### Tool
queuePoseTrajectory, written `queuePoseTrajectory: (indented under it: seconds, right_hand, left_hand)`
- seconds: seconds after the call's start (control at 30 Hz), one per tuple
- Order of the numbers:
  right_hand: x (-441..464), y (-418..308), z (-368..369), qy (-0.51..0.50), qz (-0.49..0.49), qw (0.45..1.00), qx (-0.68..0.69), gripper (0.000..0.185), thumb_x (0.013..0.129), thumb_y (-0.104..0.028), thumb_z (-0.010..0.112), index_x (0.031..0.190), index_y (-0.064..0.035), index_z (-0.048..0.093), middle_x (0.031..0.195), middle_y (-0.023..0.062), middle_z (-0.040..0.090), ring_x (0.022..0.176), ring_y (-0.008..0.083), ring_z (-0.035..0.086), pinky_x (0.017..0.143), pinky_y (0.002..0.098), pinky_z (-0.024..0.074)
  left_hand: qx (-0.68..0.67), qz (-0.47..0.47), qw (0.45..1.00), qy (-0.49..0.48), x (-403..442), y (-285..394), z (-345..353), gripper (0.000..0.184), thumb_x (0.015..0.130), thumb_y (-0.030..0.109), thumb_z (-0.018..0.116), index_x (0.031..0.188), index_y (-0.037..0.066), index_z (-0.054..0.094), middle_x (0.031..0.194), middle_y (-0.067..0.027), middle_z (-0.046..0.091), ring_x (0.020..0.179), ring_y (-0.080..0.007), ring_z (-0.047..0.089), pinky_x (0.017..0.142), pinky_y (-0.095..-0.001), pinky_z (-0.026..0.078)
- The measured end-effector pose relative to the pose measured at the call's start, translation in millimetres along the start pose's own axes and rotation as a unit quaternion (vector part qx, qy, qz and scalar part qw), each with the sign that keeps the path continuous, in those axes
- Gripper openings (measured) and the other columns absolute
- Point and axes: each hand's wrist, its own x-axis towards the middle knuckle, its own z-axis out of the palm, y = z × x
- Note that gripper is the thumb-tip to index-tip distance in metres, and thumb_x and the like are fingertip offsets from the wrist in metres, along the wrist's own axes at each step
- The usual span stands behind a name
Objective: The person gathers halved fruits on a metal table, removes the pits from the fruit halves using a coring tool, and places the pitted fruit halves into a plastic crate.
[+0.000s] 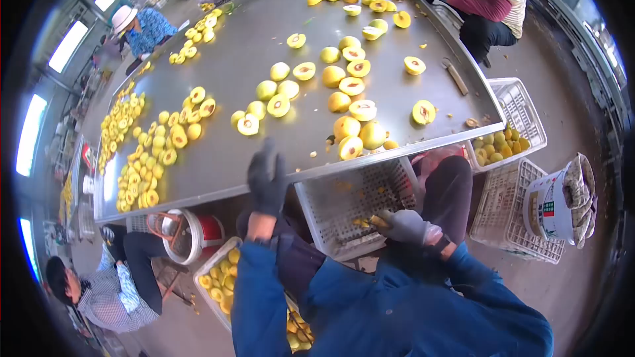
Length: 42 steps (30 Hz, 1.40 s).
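My left hand (266,177), in a dark glove, is raised at the near edge of the metal table (278,33). Its fingers are stretched out and nothing is in them. My right hand (405,226), in a grey glove, is closed over the near side of a grey plastic crate (317,215). A small brownish-yellow thing shows at its fingers, too blurred to name. Yellow peach halves, cut face up, and whole peaches lie on the table. Closest to my left hand is a peach half (248,124); a whole peach (373,134) lies further right.
A wooden-handled tool (455,77) lies at the table's right. Crates of peaches (493,147) stand at the right and by my left leg. A white bucket (185,235) and another bucket (549,205) flank me. Several people sit around the table.
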Motion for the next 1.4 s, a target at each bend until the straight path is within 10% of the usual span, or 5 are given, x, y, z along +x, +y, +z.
queuePoseTrajectory:
  seconds: [0.4, 0.53, 0.6, 0.7, 1.4]
  right_hand:
    - [-22.6, -7.0, -31.3, 0.024, 0.067, 0.994, 0.084, 0.028, 0.085, -0.034, 0.067, 0.094, -0.0100, 0.055, 0.062, 0.0175, 0.061, 0.059, 0.0389, 0.063, 0.055, 0.0500, 0.0492]
    - [-21.0, -8.8, -53.6, 0.048, 0.072, 0.983, 0.160, 0.029, 0.087, -0.035, 0.066, 0.100, -0.0103, 0.057, 0.065, 0.0186, 0.061, 0.062, 0.0389, 0.063, 0.056, 0.0491, 0.0489]
    - [-11.7, -14.1, -81.2, 0.065, 0.098, 0.967, 0.226, 0.029, 0.088, -0.034, 0.066, 0.103, -0.0101, 0.057, 0.068, 0.0196, 0.061, 0.065, 0.0397, 0.063, 0.058, 0.0489, 0.0486]
    - [7.2, -36.7, -98.8, 0.142, 0.039, 0.944, 0.294, 0.030, 0.088, -0.030, 0.067, 0.107, -0.0098, 0.056, 0.074, 0.0209, 0.062, 0.072, 0.0414, 0.063, 0.062, 0.0491, 0.0482]
    - [8.2, -143.9, -122.6, 0.263, -0.057, 0.958, 0.096, 0.020, 0.089, -0.023, 0.062, 0.090, -0.0066, 0.049, 0.062, 0.0141, 0.061, 0.057, 0.0373, 0.063, 0.049, 0.0459, 0.0497]
  left_hand:
    - [0.205, 0.021, 0.936, -0.286, 135.9, 30.4, 199.8, 0.079, 0.080, 0.042, 0.069, 0.144, 0.005, 0.038, 0.126, -0.0208, 0.057, 0.117, -0.0366, 0.055, 0.101, -0.0468, 0.043]
    - [-0.089, -0.036, 0.970, -0.223, 133.7, -14.8, 195.4, 0.062, 0.082, 0.035, 0.073, 0.132, 0.004, 0.054, 0.119, -0.0176, 0.062, 0.111, -0.0316, 0.059, 0.095, -0.0409, 0.047]
    - [-0.440, -0.232, 0.828, -0.260, 116.0, -0.4, 143.8, 0.050, 0.099, 0.037, 0.054, 0.134, 0.002, 0.053, 0.121, -0.0128, 0.063, 0.109, -0.0202, 0.061, 0.091, -0.0330, 0.051]
    - [-0.585, -0.287, 0.742, -0.157, 60.2, 56.3, 75.8, 0.059, 0.104, 0.048, 0.039, 0.136, 0.001, 0.050, 0.122, -0.0139, 0.063, 0.107, -0.0199, 0.062, 0.093, -0.0320, 0.051]
    - [-0.554, -0.208, 0.803, 0.066, -38.2, 190.4, 4.5, 0.072, 0.102, 0.059, 0.022, 0.118, -0.002, 0.055, 0.105, -0.0162, 0.064, 0.097, -0.0265, 0.062, 0.091, -0.0386, 0.051]
